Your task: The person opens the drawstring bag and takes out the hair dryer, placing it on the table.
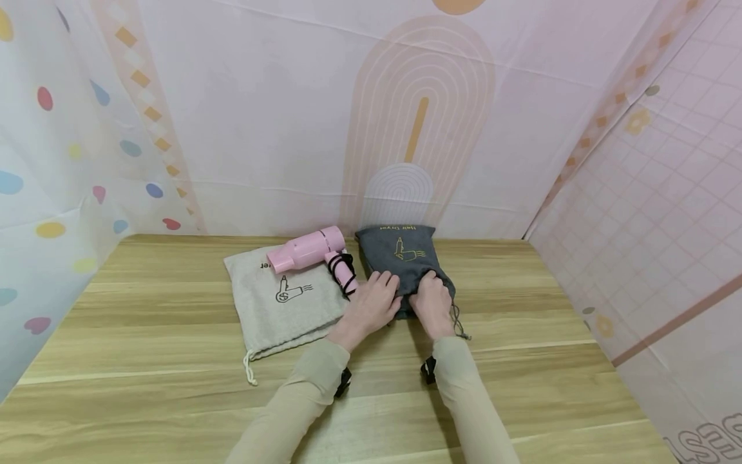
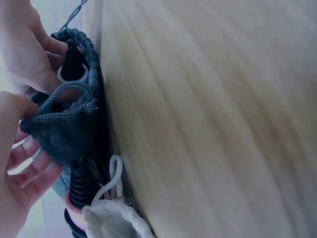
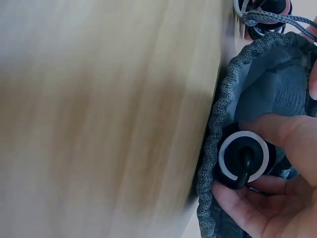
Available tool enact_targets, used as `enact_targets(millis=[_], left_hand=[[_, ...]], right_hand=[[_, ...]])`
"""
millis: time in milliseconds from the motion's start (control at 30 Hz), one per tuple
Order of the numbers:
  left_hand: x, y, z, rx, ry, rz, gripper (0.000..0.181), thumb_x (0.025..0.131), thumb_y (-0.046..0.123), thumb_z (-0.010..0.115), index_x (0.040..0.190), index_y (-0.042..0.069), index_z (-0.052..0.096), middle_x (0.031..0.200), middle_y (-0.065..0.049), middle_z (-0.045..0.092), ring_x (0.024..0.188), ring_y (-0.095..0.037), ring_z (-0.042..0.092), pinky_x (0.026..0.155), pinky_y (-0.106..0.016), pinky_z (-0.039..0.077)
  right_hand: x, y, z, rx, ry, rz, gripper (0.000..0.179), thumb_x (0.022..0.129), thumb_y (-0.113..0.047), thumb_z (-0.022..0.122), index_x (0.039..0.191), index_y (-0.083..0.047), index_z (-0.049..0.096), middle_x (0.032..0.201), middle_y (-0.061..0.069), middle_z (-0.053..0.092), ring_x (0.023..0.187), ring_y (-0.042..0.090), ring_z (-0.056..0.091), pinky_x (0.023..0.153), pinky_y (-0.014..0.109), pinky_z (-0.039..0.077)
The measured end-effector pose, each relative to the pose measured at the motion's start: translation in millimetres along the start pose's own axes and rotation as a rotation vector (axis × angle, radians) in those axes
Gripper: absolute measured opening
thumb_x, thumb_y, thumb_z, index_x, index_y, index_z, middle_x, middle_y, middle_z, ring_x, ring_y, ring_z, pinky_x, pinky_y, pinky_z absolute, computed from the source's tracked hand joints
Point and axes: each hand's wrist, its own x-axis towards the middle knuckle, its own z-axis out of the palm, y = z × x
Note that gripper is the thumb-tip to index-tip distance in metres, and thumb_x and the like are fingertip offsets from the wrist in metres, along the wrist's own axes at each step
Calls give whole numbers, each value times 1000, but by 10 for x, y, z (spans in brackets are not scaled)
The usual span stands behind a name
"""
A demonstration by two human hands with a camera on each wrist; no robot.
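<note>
A dark grey drawstring pouch (image 1: pixel 412 269) with yellow "Hair Dryer" print lies on the table, its mouth toward me. My left hand (image 1: pixel 371 304) pinches the left edge of that mouth between thumb and fingers. Inside the mouth, my right hand (image 1: pixel 431 301) grips a dark hair dryer (image 3: pixel 244 157) by its handle end, which has a pale ring and a black cord stub; the pouch hides the rest. Left of the pouch, a pink hair dryer (image 1: pixel 310 250) with black cord wound round its handle rests partly on a light grey drawstring pouch (image 1: pixel 257 322).
The wooden table (image 1: pixel 145 386) extends around both pouches. Patterned cloth (image 1: pixel 278 129) hangs behind it, with more cloth at the left and right sides. A drawstring (image 1: pixel 458 325) trails from the dark pouch's right side.
</note>
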Motion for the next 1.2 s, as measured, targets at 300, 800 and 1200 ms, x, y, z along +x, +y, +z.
enact_targets(millis=[300,800,1200], left_hand=[[-14,143,-9,-40,-21,55,21,92,25,61,104,8,58,93,-6,59,81,-21,57,59,-28,51],[46,7,-16,-230,-23,178,18,93,28,61,97,11,59,97,-4,57,89,-19,55,78,-29,49],[33,-182,35,-84,4,194,49,76,5,75,121,9,58,123,-15,57,116,-31,54,97,-38,47]], right_hand=[[-21,175,-109,8,-43,-49,28,81,-6,59,104,10,53,75,22,60,56,30,57,46,33,41],[-54,660,-304,16,-162,-109,51,86,-4,50,133,12,41,120,35,56,100,50,60,75,56,52],[-34,1031,-427,32,-198,-280,46,83,3,48,128,12,43,120,34,56,106,48,58,81,54,51]])
